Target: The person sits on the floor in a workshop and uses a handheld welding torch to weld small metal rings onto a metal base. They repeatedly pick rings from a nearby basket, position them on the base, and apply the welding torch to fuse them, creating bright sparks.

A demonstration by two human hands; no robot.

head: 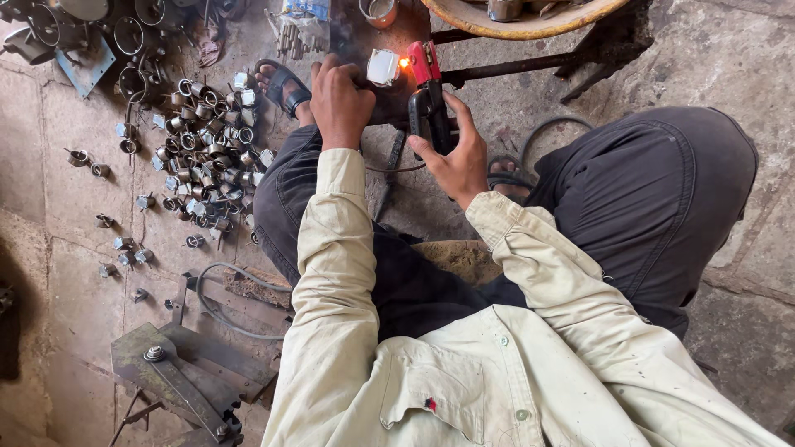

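Just beyond the knuckles of the left hand, a small square metal piece sat on a dark work surface, and the hand was curled down beside it with its fingers bent, apparently pinning it so it would not shift; exactly how the fingertips gripped it could not be made out. The right hand was wrapped tight around the black handle of a welding holder, whose red head pointed away from the palm toward the piece, where an orange glow showed at the meeting point. Holding the tool low and close likely kept the tip steady. Off to the far side of the left hand, a heap of small metal cups lay spread on the stone floor, within easy reach. A sandalled foot rested just beside that hand.
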